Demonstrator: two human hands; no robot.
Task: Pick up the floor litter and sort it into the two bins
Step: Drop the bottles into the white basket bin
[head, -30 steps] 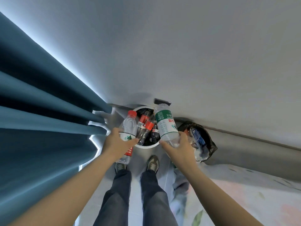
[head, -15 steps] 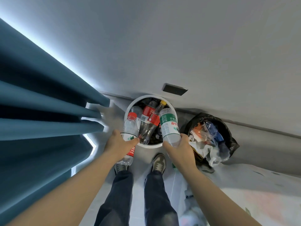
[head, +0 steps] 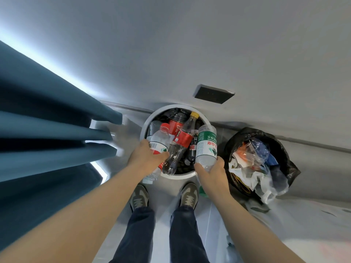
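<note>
From the head camera, the left hand (head: 146,158) is curled round a clear red-capped bottle (head: 159,140) and the right hand (head: 210,170) round a green-labelled bottle (head: 206,147) — both held over the near rim of the white bin (head: 148,122), which holds cola bottles (head: 180,142). Just to its right stands the black-bagged bin (head: 290,166) — stuffed with crumpled plastic bags and wrappers.

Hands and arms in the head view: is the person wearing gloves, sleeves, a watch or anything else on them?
No. The left hand and right hand are bare: no gloves, no watch. The left forearm and right forearm are bare to the frame's edge; no sleeve shows.
</note>
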